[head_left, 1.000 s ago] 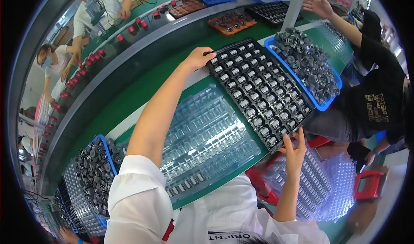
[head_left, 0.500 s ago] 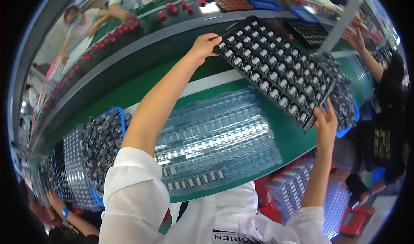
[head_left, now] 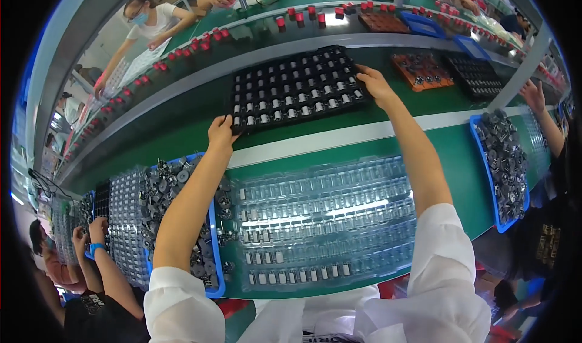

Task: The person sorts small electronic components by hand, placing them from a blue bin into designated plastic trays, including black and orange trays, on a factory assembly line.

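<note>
Between my two hands is a black tray with rows of small silver metal parts in its pockets. It lies lengthwise across the green surface beyond the white strip; whether it rests there fully I cannot tell. My left hand grips its near left corner, thumb on top. At the right end, my right hand holds the edge. Nearer to me lies a clear plastic blister tray. Silver parts fill part of its nearest row and a few pockets at the left of other rows.
Blue bins of grey metal parts stand at left and right. An orange tray and another black tray sit at the far right. Red parts line the far conveyor. Co-workers' hands are at both sides.
The black tray has moved left and lower, turning from a steep tilt to nearly level. Both hands moved with it, still gripping it. My view has shifted, showing more of the left bin.
</note>
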Available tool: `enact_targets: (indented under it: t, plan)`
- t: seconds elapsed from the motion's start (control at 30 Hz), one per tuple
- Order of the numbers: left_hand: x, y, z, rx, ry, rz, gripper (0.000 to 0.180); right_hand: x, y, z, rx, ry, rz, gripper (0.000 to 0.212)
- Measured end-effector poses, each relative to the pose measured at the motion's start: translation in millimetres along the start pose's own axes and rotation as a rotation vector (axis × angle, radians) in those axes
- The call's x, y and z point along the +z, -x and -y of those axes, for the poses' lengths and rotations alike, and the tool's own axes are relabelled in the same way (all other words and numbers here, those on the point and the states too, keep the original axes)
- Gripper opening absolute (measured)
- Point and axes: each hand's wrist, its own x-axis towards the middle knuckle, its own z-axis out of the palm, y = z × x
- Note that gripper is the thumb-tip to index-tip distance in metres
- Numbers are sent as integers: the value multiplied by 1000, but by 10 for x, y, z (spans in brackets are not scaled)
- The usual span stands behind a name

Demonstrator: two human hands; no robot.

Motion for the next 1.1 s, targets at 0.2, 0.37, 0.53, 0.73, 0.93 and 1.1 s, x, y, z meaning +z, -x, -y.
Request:
enact_targets:
  t: [0.2, 0.37, 0.53, 0.73, 0.93, 1.1]
  plan:
    - [-455, -440, 183, 146, -538, 82, 22, 140, -137, -152, 5, 256, -60, 45]
    - [-290, -413, -73, 388, -1178, -64, 51, 18, 567, 249, 14, 1015, -296, 46]
    - [303, -165, -457, 913, -632, 487, 59, -58, 2393, 910, -556, 638, -333, 29]
    - [1117, 1624, -650, 1278, -781, 1006, 55, 197, 5307, 804, -440, 603, -1002, 7]
    - [1489, 2659, -481, 1435, -795, 1356, 56, 503, 8089, 45, 883, 984, -1929, 17]
    - [1567, 3060, -477, 1364, -710, 1530, 57, 1048, 9177, -157, 1490, 1064, -1823, 38]
